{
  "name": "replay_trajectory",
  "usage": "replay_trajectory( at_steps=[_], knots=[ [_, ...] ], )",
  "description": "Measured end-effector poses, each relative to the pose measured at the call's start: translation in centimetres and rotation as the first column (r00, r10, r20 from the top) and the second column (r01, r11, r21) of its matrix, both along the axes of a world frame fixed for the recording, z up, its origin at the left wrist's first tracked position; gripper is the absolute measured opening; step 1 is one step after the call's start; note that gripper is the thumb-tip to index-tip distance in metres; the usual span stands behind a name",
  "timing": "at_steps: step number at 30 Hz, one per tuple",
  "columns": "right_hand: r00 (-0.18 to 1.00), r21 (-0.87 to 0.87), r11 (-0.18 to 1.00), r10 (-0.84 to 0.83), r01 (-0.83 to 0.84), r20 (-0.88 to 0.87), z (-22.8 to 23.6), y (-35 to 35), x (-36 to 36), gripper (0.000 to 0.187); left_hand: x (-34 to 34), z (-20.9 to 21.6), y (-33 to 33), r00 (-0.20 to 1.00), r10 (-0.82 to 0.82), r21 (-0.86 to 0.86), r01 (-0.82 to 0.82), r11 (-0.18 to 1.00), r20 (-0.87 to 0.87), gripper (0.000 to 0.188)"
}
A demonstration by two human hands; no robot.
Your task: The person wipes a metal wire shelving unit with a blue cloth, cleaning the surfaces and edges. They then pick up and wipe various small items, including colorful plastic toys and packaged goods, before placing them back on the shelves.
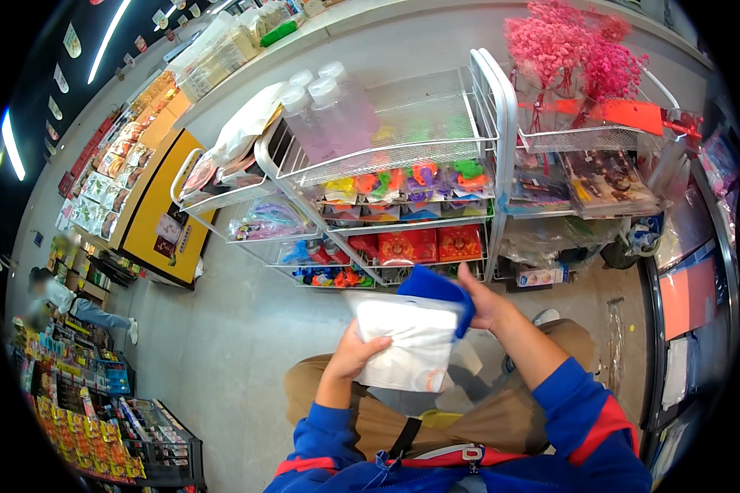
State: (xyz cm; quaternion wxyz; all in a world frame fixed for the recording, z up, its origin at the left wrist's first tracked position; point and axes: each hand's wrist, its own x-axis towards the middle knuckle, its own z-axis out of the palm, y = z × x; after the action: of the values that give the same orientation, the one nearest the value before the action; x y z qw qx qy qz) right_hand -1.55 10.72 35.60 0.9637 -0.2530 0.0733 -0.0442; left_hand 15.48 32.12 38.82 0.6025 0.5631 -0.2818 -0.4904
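In front of my lap, my left hand is closed on the lower left side of a flat white packet in a clear plastic sleeve, its thumb pressed across the front. At the packet's upper right edge, my right hand grips a dark blue flat piece, slightly blurred. The blue piece sits against the packet's top and right side, partly hidden behind it; its kind is unclear.
Ahead stands a white wire rack with clear bottles, colourful toys and red boxes. Pink dried flowers top its right part. A black-framed display borders the right. A person is far left, near snack shelves.
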Motion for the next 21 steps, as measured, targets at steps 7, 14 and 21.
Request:
replay_trajectory(
  at_steps=[7, 14, 21],
  knots=[
    [0.988, -0.909, 0.388, 0.061, -0.154, -0.142, -0.2, 1.7, 0.5, 0.065, -2.6, -3.6, -3.1, 0.764, -0.395, 0.182, 0.353, 0.918, 0.51, 0.056],
    [0.946, -0.976, -0.217, -0.314, 0.005, 0.075, -1.6, 1.8, 0.5, 0.039, 0.6, -3.9, -2.1, 0.903, -0.144, 0.253, 0.041, 0.967, 0.406, 0.054],
    [0.932, -0.985, 0.1, -0.324, -0.138, -0.163, 1.4, -1.0, -2.1, 0.038, 12.6, 12.4, 3.4, 0.415, 0.818, -0.524, -0.629, 0.574, 0.398, 0.055]
  ],
)
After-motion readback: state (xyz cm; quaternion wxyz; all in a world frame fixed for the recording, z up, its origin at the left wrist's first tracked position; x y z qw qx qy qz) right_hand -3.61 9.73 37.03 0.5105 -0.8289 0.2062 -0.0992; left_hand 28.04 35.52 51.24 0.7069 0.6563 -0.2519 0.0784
